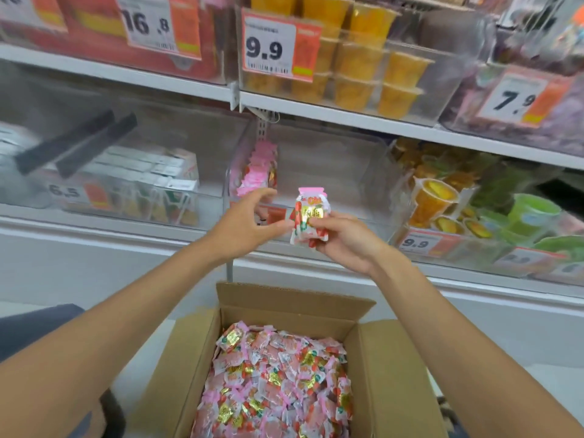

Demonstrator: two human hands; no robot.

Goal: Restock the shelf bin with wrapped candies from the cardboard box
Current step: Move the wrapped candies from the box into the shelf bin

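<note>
Right hand [344,238] pinches upright pink-red-white wrapped candy packet [311,216] | left hand [249,222] spread at its 9 o'clock | clear plastic shelf bin [347,172] 12 o'clock | candy-filled brown cardboard box [284,308] 6 o'clock

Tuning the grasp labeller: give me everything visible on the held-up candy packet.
The candy packet is a small glossy pouch, white with red and green print, a gold square label and a pink serrated seal on top. It stands upright, slightly tilted, in the air before the clear shelf bin, above the cardboard box. The right hand pinches its lower half, thumb on the front. The thumb tip of the left hand reaches its left edge; the other fingers stand off.
</note>
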